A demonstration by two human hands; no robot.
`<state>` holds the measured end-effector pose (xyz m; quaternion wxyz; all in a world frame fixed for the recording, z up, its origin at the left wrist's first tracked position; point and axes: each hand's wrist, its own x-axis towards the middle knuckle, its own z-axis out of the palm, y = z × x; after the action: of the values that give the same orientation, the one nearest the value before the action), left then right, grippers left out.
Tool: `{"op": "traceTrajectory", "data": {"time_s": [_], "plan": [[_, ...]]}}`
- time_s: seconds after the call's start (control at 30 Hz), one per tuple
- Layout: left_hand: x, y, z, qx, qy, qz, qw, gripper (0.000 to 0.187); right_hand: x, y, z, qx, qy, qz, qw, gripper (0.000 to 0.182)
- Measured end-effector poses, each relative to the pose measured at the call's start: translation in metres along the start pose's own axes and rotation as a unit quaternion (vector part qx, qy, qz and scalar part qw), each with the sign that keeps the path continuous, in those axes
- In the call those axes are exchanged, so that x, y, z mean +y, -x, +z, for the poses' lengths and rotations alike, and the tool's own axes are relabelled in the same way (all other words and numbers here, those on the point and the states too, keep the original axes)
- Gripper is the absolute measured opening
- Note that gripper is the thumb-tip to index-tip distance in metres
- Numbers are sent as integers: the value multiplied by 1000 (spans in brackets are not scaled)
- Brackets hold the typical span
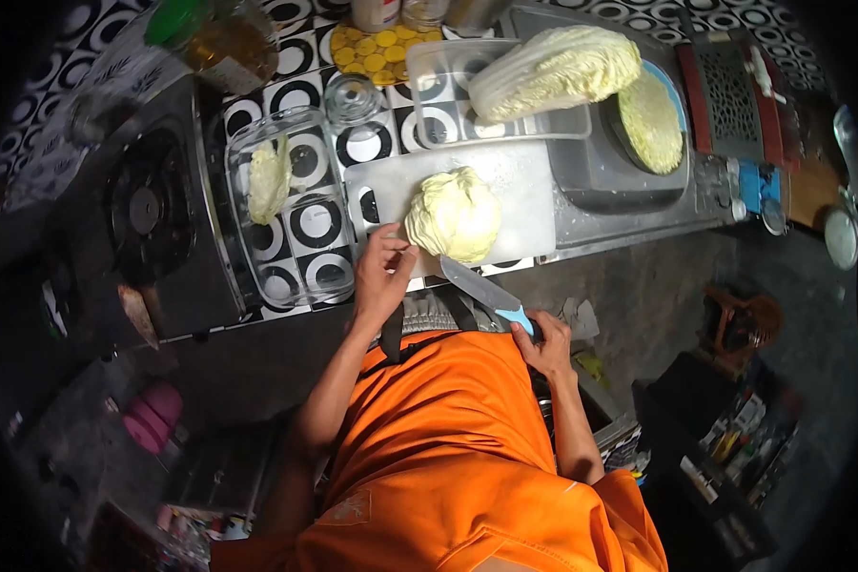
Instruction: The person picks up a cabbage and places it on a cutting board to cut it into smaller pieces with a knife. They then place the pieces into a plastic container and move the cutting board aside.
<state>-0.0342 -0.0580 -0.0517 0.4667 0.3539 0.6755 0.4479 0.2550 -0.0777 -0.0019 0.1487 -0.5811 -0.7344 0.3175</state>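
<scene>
A pale round cabbage rests on the white cutting board. Beside its lower left edge is my left hand, fingers bent and somewhat apart, with nothing visible in them. My right hand holds a knife by its light blue handle, and the blade points up and left, its tip close to the cabbage's lower edge. To the left, a clear glass dish holds a loose cabbage leaf.
Behind the board, a long napa cabbage lies across a clear plastic container. A cut cabbage piece sits by the sink. At left is a stove; a glass jar stands behind the dish.
</scene>
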Motion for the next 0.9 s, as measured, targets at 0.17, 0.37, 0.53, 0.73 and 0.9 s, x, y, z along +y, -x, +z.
{"op": "traceTrajectory", "data": {"time_s": [0.17, 0.37, 0.53, 0.73, 0.9], "plan": [[5, -9, -5, -36, -3, 1, 999, 26, -5, 7, 6, 13, -18, 15, 1000, 23], [19, -5, -8, -34, -57, 15, 998, 20, -1, 5, 2, 133, -39, 28, 990, 23], [27, -2, -4, -50, -111, 89, 989, 16, 2, 11, 3, 13, -23, -26, 999, 24], [23, 0, -3, -50, -92, 82, 991, 14, 6, 7, 3, 42, -19, 1, 999, 23], [22, 1, 1, -44, -49, 49, 997, 13, 15, 1, -1, 7, -12, -32, 999, 23]]}}
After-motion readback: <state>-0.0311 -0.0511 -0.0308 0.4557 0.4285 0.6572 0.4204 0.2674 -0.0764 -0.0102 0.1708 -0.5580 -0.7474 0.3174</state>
